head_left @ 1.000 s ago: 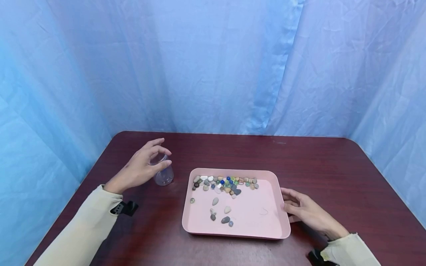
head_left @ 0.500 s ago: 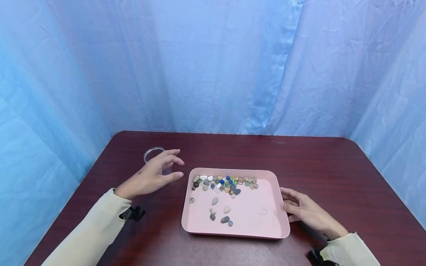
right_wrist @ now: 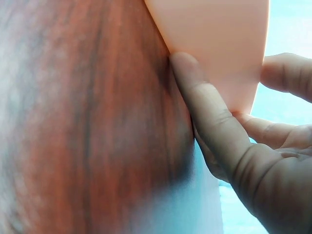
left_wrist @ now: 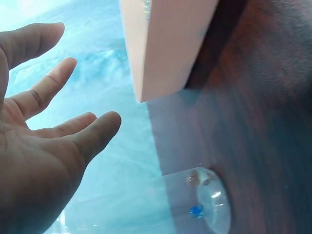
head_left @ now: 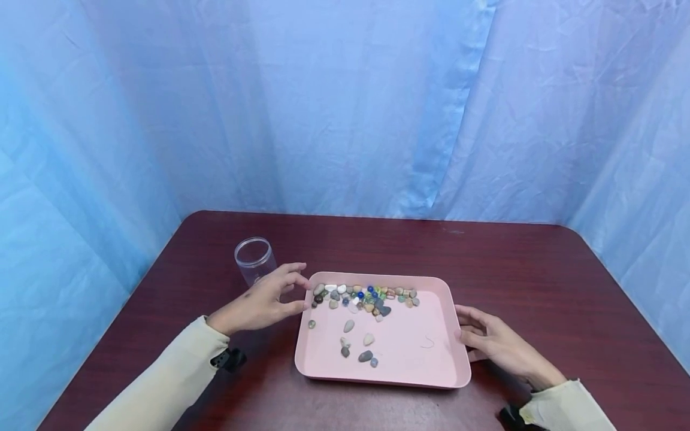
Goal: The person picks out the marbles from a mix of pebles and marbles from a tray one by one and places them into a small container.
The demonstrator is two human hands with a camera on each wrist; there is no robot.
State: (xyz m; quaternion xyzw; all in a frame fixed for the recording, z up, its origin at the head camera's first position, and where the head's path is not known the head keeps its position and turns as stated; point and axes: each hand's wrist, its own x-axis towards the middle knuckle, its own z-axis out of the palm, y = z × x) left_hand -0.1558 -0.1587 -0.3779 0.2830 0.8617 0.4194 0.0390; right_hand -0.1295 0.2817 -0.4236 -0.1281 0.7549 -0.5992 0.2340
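A pink rectangular tray [head_left: 409, 365] lies on the table, holding pebbles [head_left: 348, 325] and small glass marbles [head_left: 360, 295], mostly bunched along its far wall. My left hand [head_left: 260, 306] hovers at the tray's left rim with spread, slightly bent fingers, nothing between them. Behind that hand stands a clear plastic cup [head_left: 253, 254], its lower part covered in the head view. The left wrist view shows a blue marble [left_wrist: 196, 211] and a brownish piece [left_wrist: 193, 178] at the cup's bottom. My right hand [head_left: 504, 347] touches the tray's right outer wall with relaxed fingers.
The dark red wooden table [head_left: 539, 269] has rounded far corners. Blue curtains [head_left: 345, 120] hang beyond its far edge and at both sides. A thin curved hair-like strand [head_left: 427, 342] lies in the tray's right part.
My left hand has moved from above the cup rightward and nearer, to the tray's left rim, uncovering the cup's mouth. The right hand and tray have stayed in place.
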